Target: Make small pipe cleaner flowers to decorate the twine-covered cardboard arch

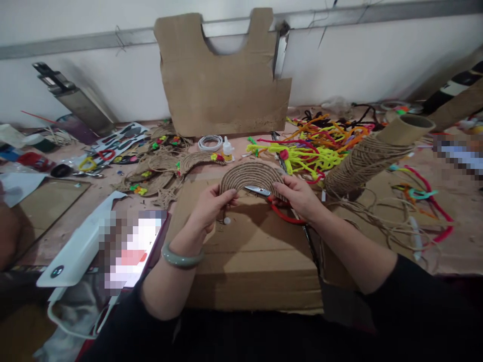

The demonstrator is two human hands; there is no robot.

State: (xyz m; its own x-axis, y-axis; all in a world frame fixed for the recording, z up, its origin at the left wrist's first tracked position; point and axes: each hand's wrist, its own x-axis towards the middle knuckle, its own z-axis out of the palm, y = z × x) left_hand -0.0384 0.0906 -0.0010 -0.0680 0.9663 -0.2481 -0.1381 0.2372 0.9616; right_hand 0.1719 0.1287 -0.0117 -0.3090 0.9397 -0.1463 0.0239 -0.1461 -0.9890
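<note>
Between my two hands is a curved piece of coiled brown twine (pixel 251 173), shaped like a rainbow arch. My left hand (pixel 211 203) pinches its left end, thumb on top. At the opposite end, my right hand (pixel 294 195) grips the arch between thumb and fingers. Below the arch, scissors (pixel 258 190) with red handles lie on the cardboard (pixel 241 236), their handles partly hidden by my right hand. A small white disc (pixel 227 220) is near my left fingers. Just beyond the arch stand a small glue bottle (pixel 227 150) and a similar, flower-trimmed twine arch (pixel 198 162).
Twine wound on a cardboard tube (pixel 372 153) stands at right, loose strands beside it. Bright pipe cleaners (pixel 317 151) heap up behind. Finished twine pieces (pixel 151 171), a phone (pixel 138 251) and a white power bank (pixel 75 251) lie left. A cardboard sheet (pixel 226 80) leans against the wall.
</note>
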